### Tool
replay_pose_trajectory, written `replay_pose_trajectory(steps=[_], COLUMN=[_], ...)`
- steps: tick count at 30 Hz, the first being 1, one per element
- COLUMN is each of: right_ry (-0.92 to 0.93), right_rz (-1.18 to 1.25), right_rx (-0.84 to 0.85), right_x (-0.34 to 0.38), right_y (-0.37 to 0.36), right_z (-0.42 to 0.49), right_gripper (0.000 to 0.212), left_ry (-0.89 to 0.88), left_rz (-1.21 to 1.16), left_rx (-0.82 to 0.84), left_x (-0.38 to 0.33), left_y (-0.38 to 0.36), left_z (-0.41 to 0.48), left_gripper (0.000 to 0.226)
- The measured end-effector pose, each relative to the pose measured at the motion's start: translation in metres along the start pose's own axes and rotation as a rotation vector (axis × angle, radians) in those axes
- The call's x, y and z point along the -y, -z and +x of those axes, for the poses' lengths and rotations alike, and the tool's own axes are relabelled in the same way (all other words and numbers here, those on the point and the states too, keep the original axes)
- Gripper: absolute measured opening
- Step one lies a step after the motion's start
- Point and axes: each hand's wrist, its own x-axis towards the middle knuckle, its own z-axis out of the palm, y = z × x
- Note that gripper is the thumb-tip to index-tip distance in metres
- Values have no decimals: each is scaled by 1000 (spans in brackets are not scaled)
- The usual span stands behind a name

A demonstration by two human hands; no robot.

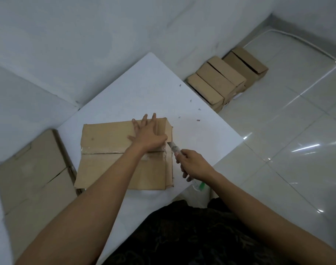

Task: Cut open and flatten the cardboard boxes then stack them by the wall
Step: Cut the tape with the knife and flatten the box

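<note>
Taped cardboard box lying on white bench. Left hand pressing flat on top, fingers spread. Right hand gripping cutter, blade touching tape seam. Other boxes sitting against wall.

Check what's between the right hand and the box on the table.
Head view: only the cutter, its blade reaching from right hand to the box.
</note>
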Motion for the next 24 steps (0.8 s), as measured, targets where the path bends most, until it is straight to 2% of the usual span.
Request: replay_pose_trajectory(steps=[7,15,24], right_ry=[46,95,137], right_rz=[-157,-257,-416], right_rx=[4,-104,-41], right_x=[4,4,10], right_y=[-2,-9,-2], right_z=[8,17,19], right_gripper=[35,35,36], left_ry=[-18,-30,-23], left_rz=[50,128,144], left_rx=[15,29,26], left_x=[2,4,-1], left_y=[2,7,5], left_z=[3,6,0], left_gripper=[94,95,84])
